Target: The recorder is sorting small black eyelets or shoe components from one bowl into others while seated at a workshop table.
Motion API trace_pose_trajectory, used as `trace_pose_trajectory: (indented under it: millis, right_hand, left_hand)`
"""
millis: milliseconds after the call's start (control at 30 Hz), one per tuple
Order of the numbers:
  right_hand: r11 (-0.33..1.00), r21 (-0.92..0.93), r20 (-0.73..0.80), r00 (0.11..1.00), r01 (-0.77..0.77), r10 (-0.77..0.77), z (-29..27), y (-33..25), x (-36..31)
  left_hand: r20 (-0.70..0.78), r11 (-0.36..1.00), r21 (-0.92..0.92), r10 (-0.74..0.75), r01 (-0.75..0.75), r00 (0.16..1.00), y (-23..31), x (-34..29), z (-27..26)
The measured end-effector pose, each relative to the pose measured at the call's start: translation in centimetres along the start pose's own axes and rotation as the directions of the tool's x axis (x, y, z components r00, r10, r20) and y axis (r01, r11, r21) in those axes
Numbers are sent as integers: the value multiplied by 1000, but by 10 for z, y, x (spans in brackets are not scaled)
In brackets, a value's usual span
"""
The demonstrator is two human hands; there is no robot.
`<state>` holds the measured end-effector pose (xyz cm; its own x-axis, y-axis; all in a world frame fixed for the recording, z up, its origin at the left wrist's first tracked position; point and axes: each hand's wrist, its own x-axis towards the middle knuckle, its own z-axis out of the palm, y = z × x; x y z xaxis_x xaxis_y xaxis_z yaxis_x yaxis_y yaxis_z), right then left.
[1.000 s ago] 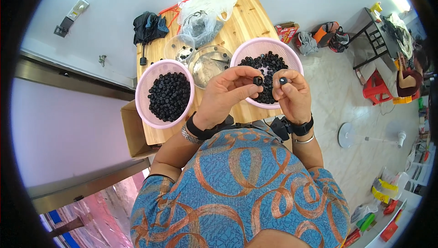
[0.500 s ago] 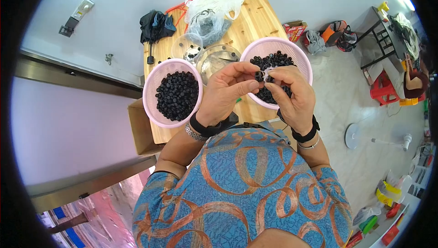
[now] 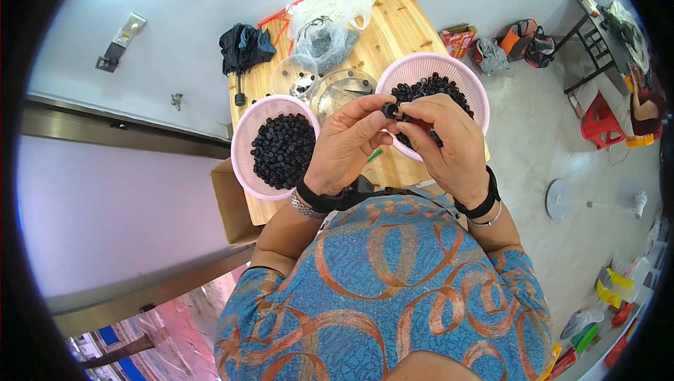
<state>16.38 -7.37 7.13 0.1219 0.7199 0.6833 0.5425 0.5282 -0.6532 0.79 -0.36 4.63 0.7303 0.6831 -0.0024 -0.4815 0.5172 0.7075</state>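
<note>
Black and small, the cap-like piece [image 3: 389, 109] over the left edge of the right pink basket [image 3: 435, 62], in the left hand's [image 3: 349, 137] firm pinch, could slip among the lookalike pieces [image 3: 449, 87] if the right hand [image 3: 451, 137], fingertips bunched beside it, hold unclear, pushes crookedly.

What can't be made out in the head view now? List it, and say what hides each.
All in the head view:
Black piece in the left hand: partly covered by fingertips, too small for detail.
Anything the right hand pinches: hidden by the hand itself.
Right pink basket: some contents hidden behind the right hand.
</note>
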Motion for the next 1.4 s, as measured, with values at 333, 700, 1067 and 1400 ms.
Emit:
trace_pose_trajectory:
  millis: [333,700,1067,1400]
  right_hand:
    - [999,-38,17,1000,13,-13,-1,-1,2]
    - [995,-93,12,999,39,-38,-5,-2,1]
    - [992,-118,17,999,45,-44,-10,-3,-2]
    - [994,-104,25,999,28,-26,-15,-4,-5]
  left_hand:
    - [-15,998,54,23,-23,1000,-2,-1,2]
    - [-25,995,84,56,-53,998,-2,-1,7]
    - [-73,995,99,37,-29,997,-4,-1,14]
    - [-70,984,172,68,-55,995,-5,-4,19]
